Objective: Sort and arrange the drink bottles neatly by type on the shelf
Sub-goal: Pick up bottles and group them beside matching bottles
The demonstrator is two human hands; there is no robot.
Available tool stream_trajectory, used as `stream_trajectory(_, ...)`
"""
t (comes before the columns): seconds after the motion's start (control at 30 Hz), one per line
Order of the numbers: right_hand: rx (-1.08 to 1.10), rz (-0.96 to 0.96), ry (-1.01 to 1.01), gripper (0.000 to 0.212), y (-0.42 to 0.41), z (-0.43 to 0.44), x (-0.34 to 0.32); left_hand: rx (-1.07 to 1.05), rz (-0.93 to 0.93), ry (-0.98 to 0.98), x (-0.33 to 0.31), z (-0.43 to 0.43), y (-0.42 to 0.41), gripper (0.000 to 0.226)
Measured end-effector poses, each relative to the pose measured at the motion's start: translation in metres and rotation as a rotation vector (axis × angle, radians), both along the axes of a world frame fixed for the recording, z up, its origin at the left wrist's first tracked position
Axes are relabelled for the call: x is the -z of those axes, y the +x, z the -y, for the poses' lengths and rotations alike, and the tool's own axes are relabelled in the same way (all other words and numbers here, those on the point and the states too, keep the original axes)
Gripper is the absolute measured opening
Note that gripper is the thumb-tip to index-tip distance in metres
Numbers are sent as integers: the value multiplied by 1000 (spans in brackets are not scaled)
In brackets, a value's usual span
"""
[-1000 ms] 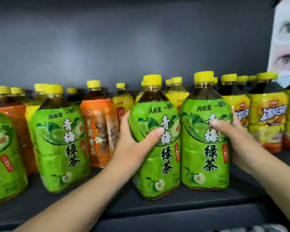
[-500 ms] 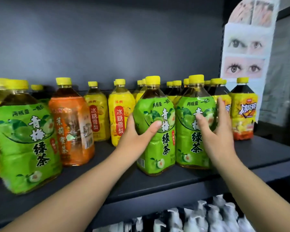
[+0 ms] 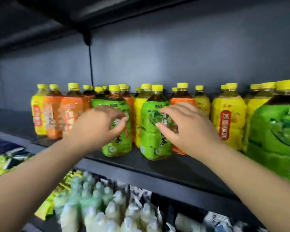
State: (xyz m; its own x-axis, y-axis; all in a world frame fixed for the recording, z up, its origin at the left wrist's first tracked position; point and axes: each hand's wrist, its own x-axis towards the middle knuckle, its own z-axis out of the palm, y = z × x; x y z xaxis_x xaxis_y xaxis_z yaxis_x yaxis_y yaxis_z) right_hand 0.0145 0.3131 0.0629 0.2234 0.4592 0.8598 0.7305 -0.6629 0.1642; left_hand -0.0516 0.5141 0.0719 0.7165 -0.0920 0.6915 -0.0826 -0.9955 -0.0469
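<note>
Two green-tea bottles with yellow caps stand side by side near the front of the dark shelf [image 3: 174,166]. My left hand [image 3: 97,129] is in front of the left green bottle [image 3: 117,144], fingers loosely curled at its label and not wrapped round it. My right hand [image 3: 187,129] is spread with straight fingers over the front of the right green bottle [image 3: 151,141]. Motion blur hides whether either hand touches its bottle. A third green bottle [image 3: 274,139] stands close at the far right.
Orange-labelled bottles [image 3: 69,114] and yellow-labelled bottles [image 3: 228,118] are mixed in rows behind and beside the green ones. An upper shelf [image 3: 57,17] overhangs. Below are white bottles [image 3: 99,206]; packets [image 3: 0,164] lie at the left.
The view has swung left and up. Both hands have let go of the green bottles they gripped and now hover with loosened fingers at two green bottles in front of orange ones.
</note>
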Motion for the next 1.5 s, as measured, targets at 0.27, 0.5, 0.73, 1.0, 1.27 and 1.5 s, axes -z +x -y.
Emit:
stream_trajectory(0.27,90,-80,61,42,40,-91,-30,-131,90,-78,-3,-105,8,75)
stream_trajectory(0.5,191,-358,599,72,79,-96,-12,233,45,-190,-10,-97,78,66)
stream_trajectory(0.73,223,-580,752,67,69,-94,-11,489,15,-335,-5,-94,114,78)
stream_trajectory(1.0,-109,-656,899,63,48,-118,-8,528,41,-390,-2,-110,123,46)
stream_trajectory(1.27,-257,-727,891,57,59,-156,-3,336,130,-387,0,-118,104,75)
stream_trajectory(1.5,-423,-931,963,37,83,-128,-26,204,272,-271,20,-63,79,91)
